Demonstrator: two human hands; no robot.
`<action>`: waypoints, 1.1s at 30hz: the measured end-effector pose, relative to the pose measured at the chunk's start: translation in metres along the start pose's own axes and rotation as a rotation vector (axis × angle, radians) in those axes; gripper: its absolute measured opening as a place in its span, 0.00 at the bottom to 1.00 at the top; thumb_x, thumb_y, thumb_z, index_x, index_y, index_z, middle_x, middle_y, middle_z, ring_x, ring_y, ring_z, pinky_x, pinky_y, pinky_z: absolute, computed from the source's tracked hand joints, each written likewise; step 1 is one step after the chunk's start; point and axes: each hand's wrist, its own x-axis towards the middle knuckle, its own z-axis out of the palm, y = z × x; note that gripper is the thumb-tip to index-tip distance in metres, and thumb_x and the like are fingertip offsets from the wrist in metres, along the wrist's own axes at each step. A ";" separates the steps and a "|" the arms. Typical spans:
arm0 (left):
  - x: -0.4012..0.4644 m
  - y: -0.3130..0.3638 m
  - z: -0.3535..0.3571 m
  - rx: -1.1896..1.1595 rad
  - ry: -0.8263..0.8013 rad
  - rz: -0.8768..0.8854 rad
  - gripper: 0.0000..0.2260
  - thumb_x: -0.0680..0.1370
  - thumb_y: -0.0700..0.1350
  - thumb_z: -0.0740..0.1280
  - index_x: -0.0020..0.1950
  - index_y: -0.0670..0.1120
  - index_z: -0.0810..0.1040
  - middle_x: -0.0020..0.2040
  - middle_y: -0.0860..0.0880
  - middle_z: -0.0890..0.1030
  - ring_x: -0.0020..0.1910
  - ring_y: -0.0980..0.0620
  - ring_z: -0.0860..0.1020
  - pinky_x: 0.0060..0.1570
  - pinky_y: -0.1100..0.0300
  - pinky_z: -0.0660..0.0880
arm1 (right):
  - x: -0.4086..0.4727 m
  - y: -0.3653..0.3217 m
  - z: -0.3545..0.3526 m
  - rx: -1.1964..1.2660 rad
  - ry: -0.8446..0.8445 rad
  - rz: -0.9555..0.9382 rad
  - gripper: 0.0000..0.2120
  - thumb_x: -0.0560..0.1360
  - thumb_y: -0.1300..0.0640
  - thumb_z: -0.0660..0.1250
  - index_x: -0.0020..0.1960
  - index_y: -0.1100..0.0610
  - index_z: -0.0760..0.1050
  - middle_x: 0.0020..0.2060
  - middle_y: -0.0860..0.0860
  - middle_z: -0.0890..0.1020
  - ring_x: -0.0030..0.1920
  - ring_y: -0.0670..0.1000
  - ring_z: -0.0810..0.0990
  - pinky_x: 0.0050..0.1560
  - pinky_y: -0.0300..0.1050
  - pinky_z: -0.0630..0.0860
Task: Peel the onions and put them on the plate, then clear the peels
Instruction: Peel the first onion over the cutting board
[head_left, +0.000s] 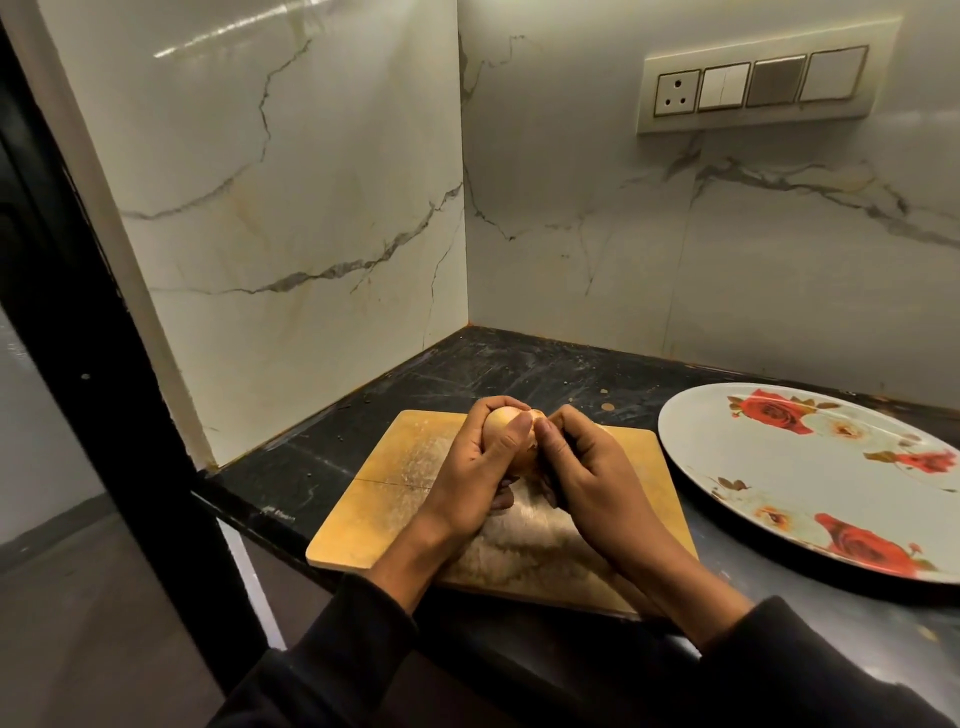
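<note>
sleeves: dark sleeves (332, 654) sit nearest us at the near edge of the counter (519, 374); both forearms reach forward over the cutting board (374, 519).
left hand: our left hand (475, 467) wraps the onion (506, 423) from the left, fingers curled over its far side, thumb laid across the front face.
right hand: our right hand (582, 467) closes in from the right, thumb and forefinger pinched together at the onion's right shoulder; looks like a bit of skin is between them, but we cannot tell for sure.
onion: held up above the far half of the board, not resting on it, between both hands. Long axis cannot be read, too much is covered.
key relation: the loose skin edge lies just left of our right fingertips, so the right hand is the peeling hand and the left is the clamp.
plate: flowered plate (779, 467) sits near the counter's right edge, beside the board's right side, nearer our right hand. No onion on it.
stage: we judge peeling has barely begun.
next: pull the skin rightward, away from the left thumb.
</note>
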 end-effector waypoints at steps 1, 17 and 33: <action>-0.001 0.000 0.001 -0.005 0.007 0.005 0.17 0.78 0.55 0.65 0.63 0.48 0.72 0.47 0.44 0.75 0.32 0.57 0.74 0.25 0.63 0.69 | 0.000 0.002 -0.001 -0.046 0.020 0.002 0.12 0.83 0.53 0.61 0.43 0.56 0.72 0.30 0.46 0.74 0.31 0.45 0.71 0.31 0.42 0.68; -0.004 0.000 0.004 0.100 0.040 0.113 0.26 0.72 0.35 0.76 0.68 0.50 0.74 0.65 0.50 0.76 0.59 0.56 0.80 0.55 0.61 0.79 | 0.004 0.010 -0.013 -0.339 0.079 -0.025 0.16 0.83 0.50 0.62 0.36 0.46 0.68 0.26 0.47 0.75 0.28 0.47 0.73 0.32 0.49 0.69; -0.004 -0.005 0.002 0.027 0.054 0.079 0.23 0.75 0.39 0.74 0.66 0.55 0.74 0.62 0.48 0.76 0.56 0.48 0.81 0.57 0.49 0.81 | 0.003 0.012 -0.023 -0.615 0.027 -0.157 0.10 0.83 0.48 0.60 0.44 0.48 0.68 0.33 0.45 0.77 0.34 0.49 0.76 0.34 0.53 0.72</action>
